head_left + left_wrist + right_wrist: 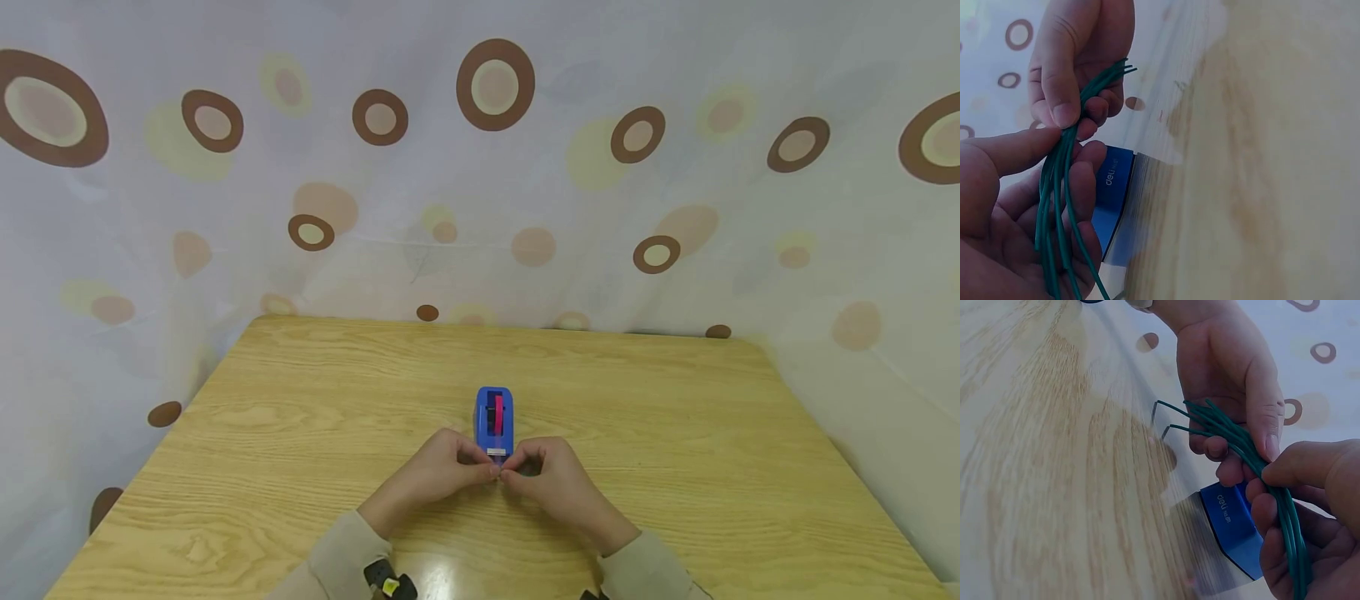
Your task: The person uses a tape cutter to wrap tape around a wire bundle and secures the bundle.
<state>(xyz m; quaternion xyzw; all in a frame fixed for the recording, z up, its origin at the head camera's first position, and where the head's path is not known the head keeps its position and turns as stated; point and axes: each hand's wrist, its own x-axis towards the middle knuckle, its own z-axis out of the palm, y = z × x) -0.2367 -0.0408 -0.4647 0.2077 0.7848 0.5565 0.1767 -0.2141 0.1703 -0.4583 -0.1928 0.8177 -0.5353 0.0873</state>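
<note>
Just beyond the grip stands the dispenser (1114,194), its length pointing away; the wires (1242,445) run crosswise from palm to palm, left hand (437,472) and right hand (552,477) both pinching them, neither clearly nearer it: one dispenser, two hands, wires too overlapped to count

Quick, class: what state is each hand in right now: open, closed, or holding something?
Left hand: closed, holding the green wires.
Right hand: closed, holding the same green wires.
</note>
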